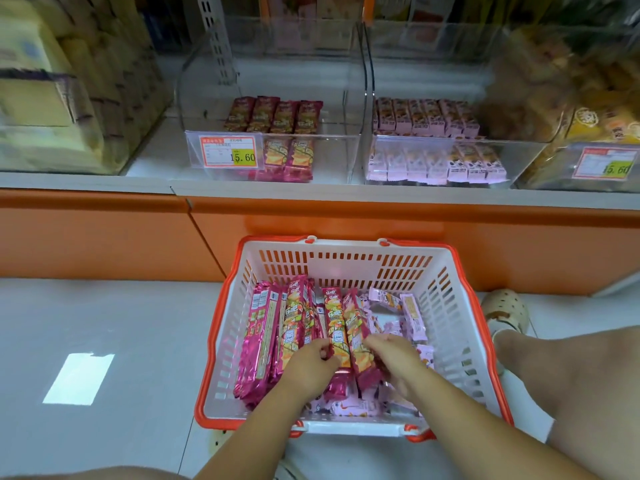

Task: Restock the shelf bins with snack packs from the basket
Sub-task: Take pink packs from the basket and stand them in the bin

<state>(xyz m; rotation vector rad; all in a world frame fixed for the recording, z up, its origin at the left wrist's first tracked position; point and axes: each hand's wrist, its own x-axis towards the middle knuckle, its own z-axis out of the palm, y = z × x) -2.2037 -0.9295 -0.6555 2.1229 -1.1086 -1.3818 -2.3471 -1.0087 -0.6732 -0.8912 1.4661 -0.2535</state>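
Observation:
A white basket with an orange rim (349,249) sits on the floor below the shelf. It holds several long magenta snack packs (263,337) on its left side and small pale pink packs (412,315) on its right. Both hands are down inside it. My left hand (313,365) closes its fingers on one magenta pack (336,323). My right hand (393,355) grips the neighbouring magenta pack (358,344). On the shelf above, a clear bin (277,98) holds a few magenta packs, and the clear bin to its right (433,147) holds pink packs.
A price tag reading 15.60 (227,150) hangs on the front of the magenta bin. Bins of yellow packs (52,98) stand at the left and bins of golden snacks (571,91) at the right. My bent knee (571,375) and a shoe (505,311) are beside the basket's right wall.

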